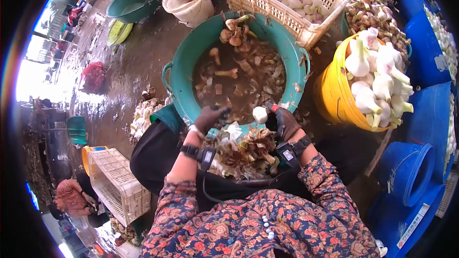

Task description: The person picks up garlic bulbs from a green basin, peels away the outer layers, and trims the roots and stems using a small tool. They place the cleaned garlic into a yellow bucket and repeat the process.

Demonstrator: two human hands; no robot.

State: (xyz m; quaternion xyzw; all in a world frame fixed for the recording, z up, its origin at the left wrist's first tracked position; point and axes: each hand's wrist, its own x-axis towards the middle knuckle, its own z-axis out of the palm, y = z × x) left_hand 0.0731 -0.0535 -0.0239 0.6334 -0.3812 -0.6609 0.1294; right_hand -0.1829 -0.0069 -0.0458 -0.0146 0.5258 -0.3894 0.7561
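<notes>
My right hand (286, 123), in a dark glove, is closed with a peeled white garlic bulb (260, 114) at its fingertips. A small red piece (274, 108) shows by the same fingers; what it belongs to I cannot tell. Over the near rim of the green tub (180, 62), my left hand (210, 118) has its gloved fingers apart and slightly blurred, with nothing visible in them. Murky water (229, 86) in the tub carries loose skins and cut stalks. Unpeeled garlic bulbs (235, 38) lie at its far side. Below my hands, a heap of garlic skins (248, 150) lies in my lap.
On the right stands a yellow bucket (330, 91) heaped with white garlic bulbs (380, 79). A cream crate (287, 12) of garlic and a white bucket (191, 7) stand behind the tub. Blue bins (406, 167) line the right. Another person (74, 198) sits at lower left beside a crate (117, 181).
</notes>
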